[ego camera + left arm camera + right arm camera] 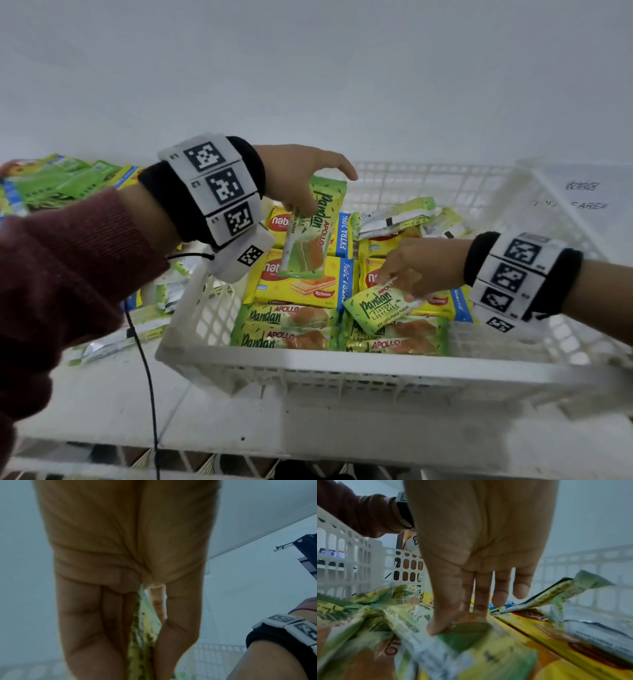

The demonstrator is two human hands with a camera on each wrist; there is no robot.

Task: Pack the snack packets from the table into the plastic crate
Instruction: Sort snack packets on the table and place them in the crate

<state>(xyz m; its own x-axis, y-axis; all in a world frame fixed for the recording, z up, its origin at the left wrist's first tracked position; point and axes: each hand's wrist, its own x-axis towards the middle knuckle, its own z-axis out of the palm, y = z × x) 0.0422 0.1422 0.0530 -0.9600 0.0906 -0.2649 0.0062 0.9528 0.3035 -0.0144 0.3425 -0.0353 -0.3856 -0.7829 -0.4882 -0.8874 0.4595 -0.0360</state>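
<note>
My left hand (301,185) pinches the top of a green Pandan cake packet (311,236), which hangs upright over the white plastic crate (308,366). In the left wrist view the same packet (142,635) shows edge-on between thumb and fingers. My right hand (411,270) reaches in from the right and pinches a second green Pandan packet (376,308) by its corner, low over the packed ones. The right wrist view shows thumb and forefinger (453,615) closed on that packet's corner (462,639). Yellow wafer packets (301,284) and green cake packets (284,329) lie in rows inside the crate.
Several more green packets lie on the white table at the far left (61,181) and beside the crate's left wall (150,308). A black cable (147,377) hangs from my left wrist. A white lid or tray with a label (582,195) stands at the back right.
</note>
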